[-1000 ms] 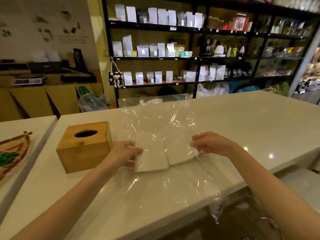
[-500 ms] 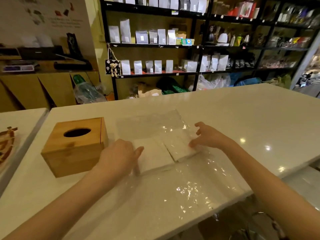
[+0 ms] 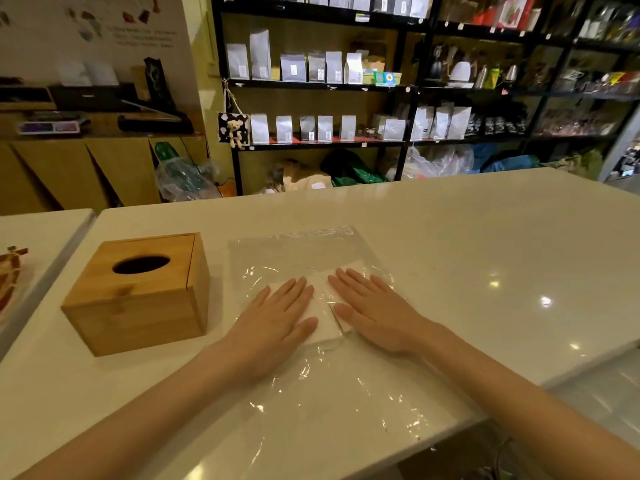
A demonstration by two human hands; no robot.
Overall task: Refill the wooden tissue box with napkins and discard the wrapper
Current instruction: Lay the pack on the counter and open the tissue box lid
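A wooden tissue box (image 3: 138, 292) with an oval slot on top stands on the white counter (image 3: 467, 258), left of centre. To its right a clear plastic wrapper (image 3: 298, 251) lies flat with white napkins (image 3: 323, 323) inside it. My left hand (image 3: 277, 317) presses flat on the left napkin stack, fingers spread. My right hand (image 3: 372, 308) lies flat on the right stack, palm down. Neither hand grips anything. Most of the napkins are hidden under my hands.
The counter's near edge runs diagonally at the lower right. A second white table (image 3: 38, 233) with a patterned item (image 3: 10, 275) sits at the left. Black shelves (image 3: 405, 88) of pouches stand behind the counter.
The wrapper with napkins was held up in both hands, then laid on the counter. Both hands have let go and now press flat on top of it.
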